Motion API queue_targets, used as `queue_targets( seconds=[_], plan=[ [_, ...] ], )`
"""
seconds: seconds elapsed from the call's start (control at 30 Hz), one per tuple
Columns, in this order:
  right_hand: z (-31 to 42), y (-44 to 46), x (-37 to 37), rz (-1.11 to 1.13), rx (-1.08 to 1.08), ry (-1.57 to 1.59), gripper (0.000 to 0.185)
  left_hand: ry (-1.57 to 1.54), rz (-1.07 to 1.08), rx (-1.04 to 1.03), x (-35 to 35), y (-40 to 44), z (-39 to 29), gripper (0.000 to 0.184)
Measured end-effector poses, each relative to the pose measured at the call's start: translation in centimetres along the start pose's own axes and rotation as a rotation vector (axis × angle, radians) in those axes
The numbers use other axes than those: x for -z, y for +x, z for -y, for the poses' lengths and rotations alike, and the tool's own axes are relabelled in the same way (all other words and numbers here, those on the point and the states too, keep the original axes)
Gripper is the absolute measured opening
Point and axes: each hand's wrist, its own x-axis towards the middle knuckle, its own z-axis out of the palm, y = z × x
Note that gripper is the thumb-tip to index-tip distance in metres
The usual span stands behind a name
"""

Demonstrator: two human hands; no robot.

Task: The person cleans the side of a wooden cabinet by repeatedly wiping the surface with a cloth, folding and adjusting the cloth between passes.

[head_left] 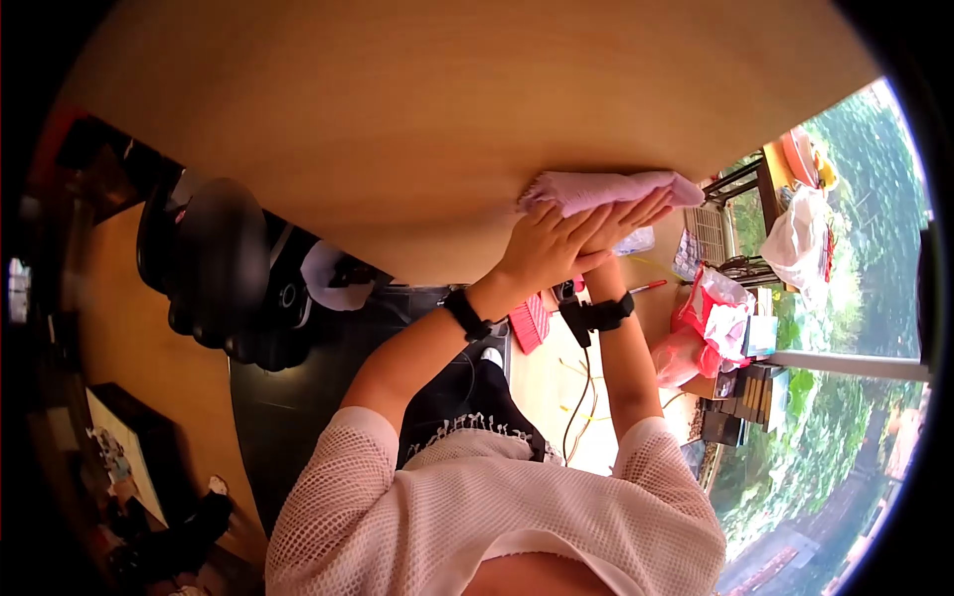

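You have both hands out in front of you at the near edge of a large wooden surface (pixel 397 109), toward its right side. The pink cloth (pixel 608 186) lies there in a bunched strip, touching the surface, with your fingers on the side nearer to you. Your left hand (pixel 550 243) lies partly over your right hand (pixel 618 230). The left fingers are straight and slightly apart, reaching across the right hand toward the cloth. The right fingers stretch along the cloth, straight and close together; you cannot tell from here whether they pinch it, since the underside is hidden.

You wear a black band (pixel 465 315) on your left wrist and a bulkier black strap (pixel 599 314) on your right. Between your forearms, lower down, you can see a red striped thing (pixel 530 323) and a dark cable (pixel 588 397). To your left stands a black chair (pixel 224 263). To your right, a red bag (pixel 696 323) and a white bag (pixel 795 238) sit near the bright window (pixel 850 397).
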Motion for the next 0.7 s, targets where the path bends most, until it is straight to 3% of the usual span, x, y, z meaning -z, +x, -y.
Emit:
queue_targets(
  seconds=[0.03,0.2,0.23,0.33,0.4,0.5,0.57,0.67,0.7],
  plan=[
    [0.3,-0.5,-0.2,0.003,0.058,-0.024,0.089,0.03,0.016,-0.001,0.0,-0.9,0.4,0.071],
    [5.9,-2.9,-1.4,0.067,0.121,-0.025,0.068,-0.018,0.079,0.122,2.9,-5.5,3.0,0.069],
    [7.7,-3.4,-2.0,0.079,0.123,-0.01,0.064,-0.075,0.26,0.211,4.0,-6.5,4.0,0.069],
    [13.8,-5.2,-3.8,0.123,0.129,0.054,0.053,-0.076,0.356,0.348,9.0,-8.7,8.0,0.069],
    [18.2,-6.2,-5.3,0.143,0.131,0.097,0.046,0.105,0.266,0.273,10.3,-13.2,11.7,0.073],
    [24.6,-7.5,-7.3,0.174,0.079,0.222,0.04,0.138,0.253,0.322,13.3,-16.8,15.9,0.081],
    [27.8,-7.9,-7.7,0.245,0.061,0.323,0.041,-0.152,0.193,0.594,15.2,-18.0,17.0,0.085],
    [30.5,-7.4,-7.9,0.349,0.147,0.411,0.042,-0.261,0.222,0.675,17.5,-19.4,18.8,0.096],
    [30.7,-7.0,-8.0,0.342,0.202,0.425,0.042,-0.149,0.209,0.556,17.4,-20.0,19.3,0.097]
  ],
)
